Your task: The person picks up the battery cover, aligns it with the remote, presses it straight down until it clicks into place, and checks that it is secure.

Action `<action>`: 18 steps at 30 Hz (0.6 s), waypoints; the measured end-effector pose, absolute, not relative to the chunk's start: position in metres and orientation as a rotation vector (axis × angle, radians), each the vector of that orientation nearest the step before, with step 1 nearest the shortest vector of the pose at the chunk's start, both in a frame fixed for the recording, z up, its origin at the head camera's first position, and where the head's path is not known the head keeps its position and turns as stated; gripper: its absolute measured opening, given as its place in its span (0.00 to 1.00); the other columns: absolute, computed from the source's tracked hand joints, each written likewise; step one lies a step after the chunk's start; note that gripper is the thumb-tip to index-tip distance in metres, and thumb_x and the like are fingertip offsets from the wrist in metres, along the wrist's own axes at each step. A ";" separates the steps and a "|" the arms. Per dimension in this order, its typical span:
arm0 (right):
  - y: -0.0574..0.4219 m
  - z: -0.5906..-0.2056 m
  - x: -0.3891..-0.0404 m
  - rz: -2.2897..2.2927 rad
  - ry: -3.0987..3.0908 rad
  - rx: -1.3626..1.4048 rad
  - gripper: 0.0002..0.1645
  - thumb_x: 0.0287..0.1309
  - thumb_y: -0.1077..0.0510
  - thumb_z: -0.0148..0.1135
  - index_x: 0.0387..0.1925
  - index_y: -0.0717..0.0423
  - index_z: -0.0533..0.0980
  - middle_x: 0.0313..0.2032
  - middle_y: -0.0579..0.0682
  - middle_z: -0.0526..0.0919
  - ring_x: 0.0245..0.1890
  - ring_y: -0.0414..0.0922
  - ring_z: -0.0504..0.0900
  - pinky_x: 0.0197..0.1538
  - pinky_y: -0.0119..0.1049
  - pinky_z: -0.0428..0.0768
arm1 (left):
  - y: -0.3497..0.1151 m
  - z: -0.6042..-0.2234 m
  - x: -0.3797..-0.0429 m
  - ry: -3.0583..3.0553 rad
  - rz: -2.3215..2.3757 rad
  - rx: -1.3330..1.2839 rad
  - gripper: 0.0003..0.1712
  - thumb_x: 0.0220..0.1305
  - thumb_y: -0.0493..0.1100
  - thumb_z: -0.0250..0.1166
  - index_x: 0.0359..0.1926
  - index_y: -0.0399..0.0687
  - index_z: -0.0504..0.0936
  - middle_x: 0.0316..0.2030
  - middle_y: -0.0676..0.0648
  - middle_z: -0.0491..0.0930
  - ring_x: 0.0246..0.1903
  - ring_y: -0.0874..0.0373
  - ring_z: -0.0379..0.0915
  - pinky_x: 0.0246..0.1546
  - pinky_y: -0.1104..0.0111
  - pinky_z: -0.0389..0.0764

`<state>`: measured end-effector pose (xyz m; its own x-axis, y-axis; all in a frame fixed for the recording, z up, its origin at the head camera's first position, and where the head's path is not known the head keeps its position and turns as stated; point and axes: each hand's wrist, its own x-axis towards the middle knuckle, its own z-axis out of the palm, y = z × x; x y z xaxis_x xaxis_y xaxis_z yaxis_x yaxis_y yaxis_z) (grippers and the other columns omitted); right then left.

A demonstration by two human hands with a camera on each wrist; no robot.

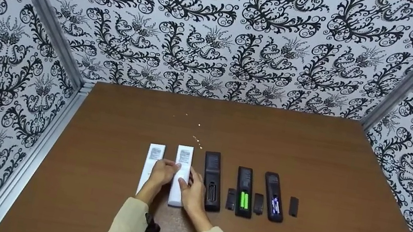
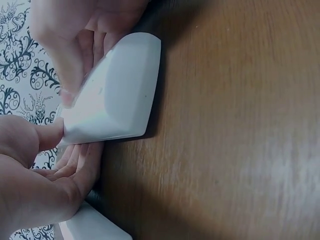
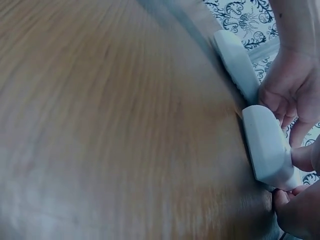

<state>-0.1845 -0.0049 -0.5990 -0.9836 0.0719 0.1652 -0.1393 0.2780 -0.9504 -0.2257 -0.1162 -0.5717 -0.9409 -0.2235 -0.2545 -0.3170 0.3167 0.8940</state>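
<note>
1. White remote [image 1: 182,173], the one you are working on, is in front of you on the brown table [image 1: 119,130], back side up, its printed label [image 1: 184,156] at the far end.
2. Your left hand [image 1: 163,171] grips the remote's left edge, thumb on the upper face and fingers bent in against the side; only a narrow gap, filled by the remote, parts thumb from fingers.
3. Your right hand [image 1: 193,191] pinches the right edge the same way, thumb on top, a bit nearer to you than your left thumb.
4. Whether the remote's near end touches the table, you cannot tell from the wrist views.
5. Just left of it, partly behind your left hand, is a second white remote [image 1: 149,163], label also up.
6. To the right, near your right hand, is a black remote [image 1: 212,178] with its battery slot uncovered.
7. Beyond it you have a black cover [image 1: 231,199], a smaller black remote [image 1: 245,180] with green batteries [image 1: 244,200], another cover [image 1: 258,204], a third black remote [image 1: 272,187] with purplish batteries [image 1: 275,205], and a last cover [image 1: 293,206].
8. Small white specks [image 1: 201,147] dot the table past the remotes.
</note>
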 end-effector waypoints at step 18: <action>-0.003 -0.598 -0.187 1.908 -2.417 -0.009 0.30 0.64 0.70 0.61 0.65 0.75 0.66 0.57 0.70 0.74 0.60 0.66 0.77 0.62 0.50 0.78 | -0.100 -0.557 -0.220 2.852 1.300 -0.454 0.15 0.67 0.41 0.65 0.41 0.29 0.82 0.39 0.33 0.85 0.42 0.40 0.83 0.45 0.52 0.82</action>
